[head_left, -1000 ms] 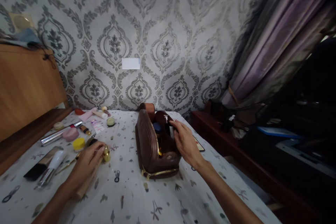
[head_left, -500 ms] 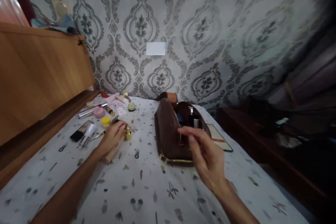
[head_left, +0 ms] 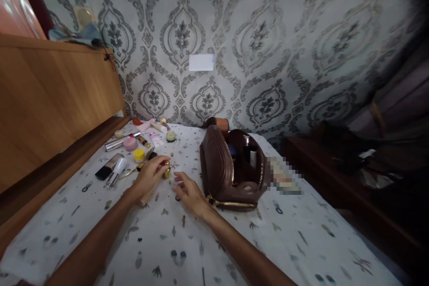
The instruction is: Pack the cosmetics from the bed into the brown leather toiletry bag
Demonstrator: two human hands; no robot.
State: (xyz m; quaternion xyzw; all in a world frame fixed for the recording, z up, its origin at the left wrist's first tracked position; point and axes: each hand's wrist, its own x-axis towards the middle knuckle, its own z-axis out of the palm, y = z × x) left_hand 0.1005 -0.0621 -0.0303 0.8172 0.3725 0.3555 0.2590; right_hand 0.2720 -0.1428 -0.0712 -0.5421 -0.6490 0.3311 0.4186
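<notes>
My left hand [head_left: 149, 176] is closed around a small item with a gold cap [head_left: 166, 172], resting on the patterned cloth [head_left: 187, 250]. My right hand [head_left: 188, 190] lies just right of it, fingers spread and empty, close to the gold cap. A brown zip pouch [head_left: 221, 172] stands open to the right of both hands, with small bottles [head_left: 250, 154] upright inside it.
Several cosmetics lie at the left: a black brush [head_left: 107, 167], a white tube [head_left: 115, 173], a yellow pot [head_left: 138, 155], a pink pot [head_left: 129, 143], a silver tube [head_left: 119, 141]. A wooden headboard [head_left: 50, 94] rises on the left. Dark furniture stands on the right.
My right hand has left the pouch and come down to the cloth beside my left hand. The view has swung left.
</notes>
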